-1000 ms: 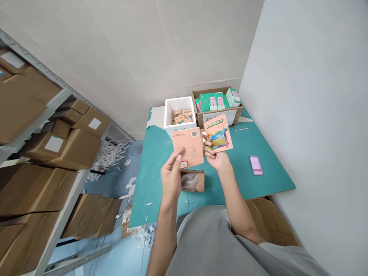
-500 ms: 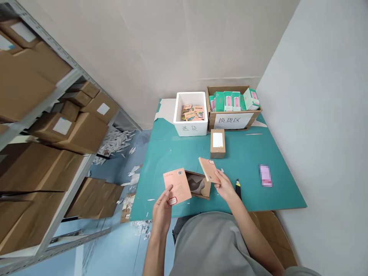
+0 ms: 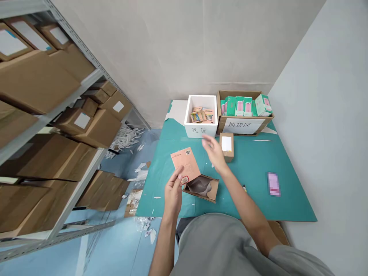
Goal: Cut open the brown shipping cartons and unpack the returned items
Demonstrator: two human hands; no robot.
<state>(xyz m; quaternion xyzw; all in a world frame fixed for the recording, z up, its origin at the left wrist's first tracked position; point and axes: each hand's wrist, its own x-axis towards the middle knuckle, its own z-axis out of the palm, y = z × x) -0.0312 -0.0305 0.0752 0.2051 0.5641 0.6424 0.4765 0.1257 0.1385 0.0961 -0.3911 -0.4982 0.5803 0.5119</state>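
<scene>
Between the thumb and fingers of my left hand (image 3: 173, 191) is a thin pink booklet (image 3: 186, 163), tilted up, showing a barcode and a red-outlined sticker. My right hand (image 3: 213, 152) reaches forward with fingers stretched out and nothing in them, just short of the white foam box (image 3: 200, 132). Inside that box lie several small booklets (image 3: 198, 116), one with a colourful cover uppermost. An open cardboard box (image 3: 213, 191) with dark grey lining sits below the held booklet, partly covered by it. Beside my right hand stands a closed small carton (image 3: 228, 155) with a white label.
A labelled cardboard box (image 3: 220, 126) of green-and-pink packages (image 3: 240, 105) stands at the back right. A blurred pink item (image 3: 274, 184) lies on the green table (image 3: 253, 165). My right forearm mostly hides a utility knife (image 3: 244, 188). Shelves of cartons (image 3: 97, 126) line the left.
My right hand has moved forward and let go of its booklet; a colourful cover now shows uppermost in the foam box. My left hand still holds its booklet. The view has shifted left.
</scene>
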